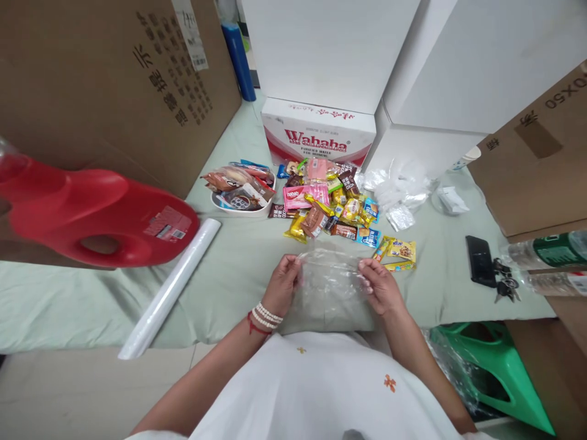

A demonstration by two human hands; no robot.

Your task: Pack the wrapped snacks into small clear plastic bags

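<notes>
Both my hands hold a clear plastic bag [329, 286] in front of my body, over the pale green cloth [238, 269]. My left hand [283, 284] pinches the bag's left top corner; a bead bracelet and a red string sit on that wrist. My right hand [378, 284] pinches the right top corner. The bag looks empty. Just beyond it lies a heap of small wrapped snacks [332, 205]. A few yellow snack packets [398, 252] lie closest to my right hand.
A white bowl [241, 209] holding snacks stands left of the heap, with a Wahaha carton [316, 131] behind. A red jug [92, 217] and white roll [172, 287] lie left. Loose clear bags [397, 189], a phone [479, 260], keys [504, 284], bottles [548, 250] and a green object [495, 373] lie right.
</notes>
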